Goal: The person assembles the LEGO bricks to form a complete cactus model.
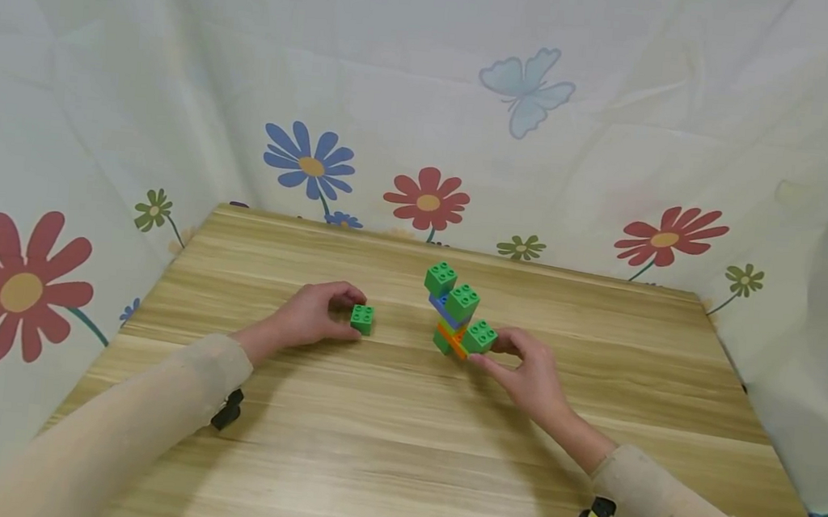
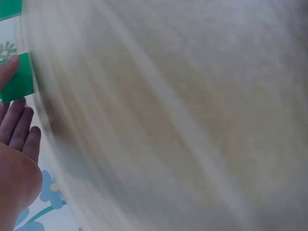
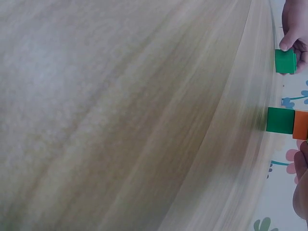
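Note:
In the head view my left hand (image 1: 318, 314) pinches a green toy brick (image 1: 361, 319) by its sides, studs up. The left wrist view catches the thumb on that green brick (image 2: 23, 79), with several fingers stretched below it. To the right stands a stack of toy bricks (image 1: 456, 320): a green base, an orange piece, a purple piece and green bricks on top. My right hand (image 1: 525, 369) grips the stack at its right end, thumb by the orange piece (image 1: 457, 343) and fingers behind the right green brick (image 1: 481, 337). In the right wrist view the base brick (image 3: 280, 120) sits beside the orange piece.
Both hands work over a wood-grain table (image 1: 370, 450). Behind it and along the sides hangs a white cloth (image 1: 371, 60) printed with flowers and a butterfly. Black wrist devices show at the left sleeve (image 1: 185, 378) and the right sleeve (image 1: 658, 497).

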### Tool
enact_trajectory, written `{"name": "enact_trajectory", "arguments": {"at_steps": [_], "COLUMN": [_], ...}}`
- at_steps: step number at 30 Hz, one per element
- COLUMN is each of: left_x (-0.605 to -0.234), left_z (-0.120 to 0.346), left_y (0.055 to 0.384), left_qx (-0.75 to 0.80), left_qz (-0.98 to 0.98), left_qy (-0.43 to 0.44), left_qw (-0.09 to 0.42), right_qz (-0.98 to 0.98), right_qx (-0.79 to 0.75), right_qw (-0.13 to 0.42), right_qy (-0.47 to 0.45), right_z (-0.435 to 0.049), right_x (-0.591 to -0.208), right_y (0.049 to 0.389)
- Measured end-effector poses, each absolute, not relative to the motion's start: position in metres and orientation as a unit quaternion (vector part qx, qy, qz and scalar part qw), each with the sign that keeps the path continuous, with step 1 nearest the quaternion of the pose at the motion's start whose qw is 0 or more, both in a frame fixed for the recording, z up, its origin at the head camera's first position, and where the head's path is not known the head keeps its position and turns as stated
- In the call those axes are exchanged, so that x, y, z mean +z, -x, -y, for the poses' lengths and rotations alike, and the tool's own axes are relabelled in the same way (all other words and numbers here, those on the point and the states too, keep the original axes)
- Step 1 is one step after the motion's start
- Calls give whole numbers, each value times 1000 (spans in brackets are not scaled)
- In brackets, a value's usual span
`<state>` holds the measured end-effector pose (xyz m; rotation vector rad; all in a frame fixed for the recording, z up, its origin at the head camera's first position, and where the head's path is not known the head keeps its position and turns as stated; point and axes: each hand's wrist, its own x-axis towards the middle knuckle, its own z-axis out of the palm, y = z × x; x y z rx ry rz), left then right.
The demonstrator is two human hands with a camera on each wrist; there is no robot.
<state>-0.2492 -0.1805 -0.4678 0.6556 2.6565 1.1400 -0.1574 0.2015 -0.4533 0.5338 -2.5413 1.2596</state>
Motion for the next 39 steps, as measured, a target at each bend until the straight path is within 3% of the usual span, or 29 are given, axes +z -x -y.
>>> {"name": "enact_trajectory", "arguments": {"at_steps": [12,27,32,39], "left_x": [-454,-457,-439,-386], "left_z": [174,166,162,143], "left_y": [248,246,243,239], "left_qx": [375,360,359,346], "left_qz": [-888,-896,-888,-867], "left_qy": [-245,-245,-275,-348], "left_qw": [106,85,86,86], "right_qz": [876,876,877,875], "right_qx": [432,429,427,430], "right_qw": [123,127,126,124], "right_qy": [-174,-179,-180,-182], "right_z": [-203,-203,-203,-203], "right_x": [-453,-454,-454,-453], "right_y": [157,157,157,157]}}
